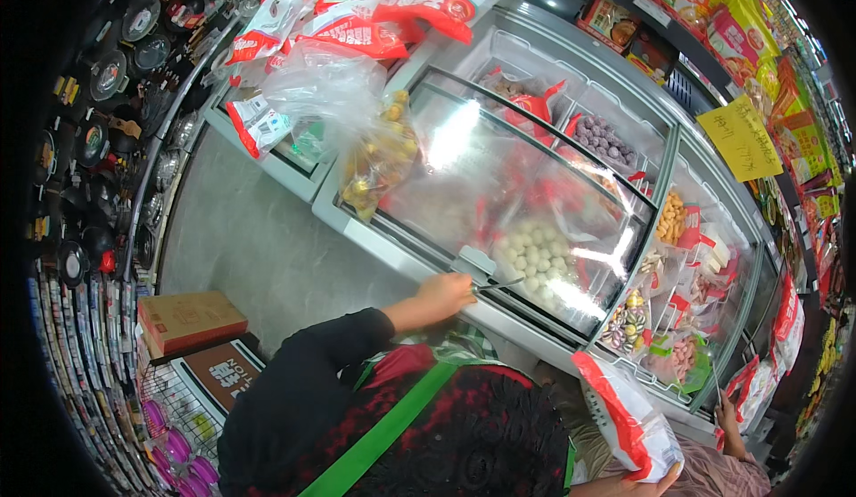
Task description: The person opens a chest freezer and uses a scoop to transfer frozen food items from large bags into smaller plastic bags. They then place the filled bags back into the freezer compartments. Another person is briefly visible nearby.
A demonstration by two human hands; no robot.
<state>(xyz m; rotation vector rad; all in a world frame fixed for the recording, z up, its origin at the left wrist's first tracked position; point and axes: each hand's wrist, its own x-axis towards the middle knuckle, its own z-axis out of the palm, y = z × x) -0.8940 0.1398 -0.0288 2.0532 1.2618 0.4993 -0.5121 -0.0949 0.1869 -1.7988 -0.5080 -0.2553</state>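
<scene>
My left hand [444, 300], at the end of a black sleeve, is closed around a thin metal tool [500, 286], perhaps a knife; its exact kind is unclear. It rests by the handle [475, 261] of a sliding glass freezer lid. Through the glass, pale round balls [535, 253] lie in bags. At the bottom right my right hand [659, 483] grips a red and white plastic bag [625, 417], whose contents are hidden. A clear bag of yellowish food [381, 156] lies on the lid's left part.
More red and white bags [354, 25] are heaped on the freezer's far left end. A co-worker's or shopper's hand [729, 420] holds a long-handled utensil at the right. A cardboard box [194, 320] stands at lower left, near pan shelves [107, 76]. A yellow handwritten sign [739, 137] hangs at right.
</scene>
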